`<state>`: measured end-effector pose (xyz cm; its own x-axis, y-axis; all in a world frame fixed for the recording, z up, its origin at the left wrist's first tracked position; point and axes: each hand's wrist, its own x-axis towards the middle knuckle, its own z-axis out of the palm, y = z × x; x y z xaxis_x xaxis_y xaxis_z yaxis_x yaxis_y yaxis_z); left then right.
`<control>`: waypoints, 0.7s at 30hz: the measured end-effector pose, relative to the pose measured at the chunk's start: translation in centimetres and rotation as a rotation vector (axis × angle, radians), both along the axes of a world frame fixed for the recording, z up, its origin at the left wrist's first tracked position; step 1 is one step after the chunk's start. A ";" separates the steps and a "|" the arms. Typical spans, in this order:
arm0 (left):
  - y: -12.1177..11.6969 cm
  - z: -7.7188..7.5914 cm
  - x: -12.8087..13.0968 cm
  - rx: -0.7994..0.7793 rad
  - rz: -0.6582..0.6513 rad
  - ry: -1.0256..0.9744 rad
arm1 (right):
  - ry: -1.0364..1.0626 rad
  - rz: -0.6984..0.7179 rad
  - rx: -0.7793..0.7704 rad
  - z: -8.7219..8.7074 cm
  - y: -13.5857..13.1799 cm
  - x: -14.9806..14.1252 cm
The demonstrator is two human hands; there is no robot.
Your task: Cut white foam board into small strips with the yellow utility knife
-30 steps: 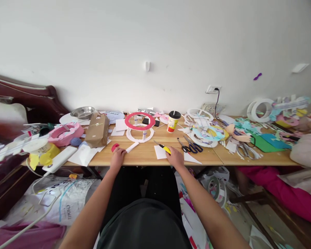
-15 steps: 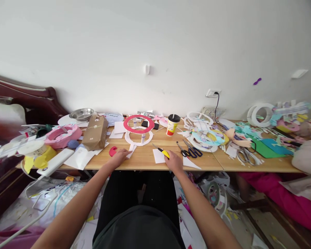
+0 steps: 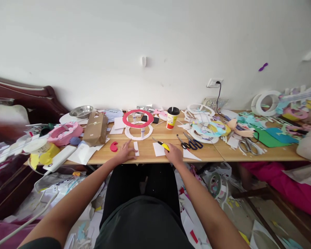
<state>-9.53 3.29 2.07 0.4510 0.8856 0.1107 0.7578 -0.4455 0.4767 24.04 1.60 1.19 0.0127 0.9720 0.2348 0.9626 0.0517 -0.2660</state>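
My right hand (image 3: 174, 154) is closed around a yellow and black utility knife (image 3: 163, 146), its blade pointing left over a white foam sheet (image 3: 158, 150). My left hand (image 3: 124, 153) rests on the table with fingers spread, beside a narrow white strip (image 3: 136, 148) that lies upright in view. To the left of that hand is a small red curved piece (image 3: 113, 146). Behind the hands stands a two-tier ring frame: a red ring (image 3: 138, 126) on short posts above a white ring (image 3: 129, 135).
A lidded paper cup (image 3: 172, 119) stands behind the knife. Black-handled scissors (image 3: 193, 143) lie to its right. A brown paper package (image 3: 95, 129), a pink ring (image 3: 64, 134) and a metal bowl (image 3: 81, 111) are on the left. A person's sleeve (image 3: 309, 145) shows at far right.
My left hand has come off the white strip and spread open beside it; the strip now lies straighter, apart from the ring frame. My right hand keeps the knife over the sheet.
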 end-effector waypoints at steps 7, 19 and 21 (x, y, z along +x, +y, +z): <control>2.2 0.3 0.0 -0.070 -0.124 0.063 | 0.013 0.018 0.002 -0.3 0.2 0.3; 2.9 0.3 0.6 -0.081 -0.036 0.101 | 0.054 -0.003 -0.005 -0.5 0.4 0.5; 3.2 0.3 0.7 -0.096 -0.044 0.102 | 0.073 -0.002 -0.003 -0.5 0.4 0.5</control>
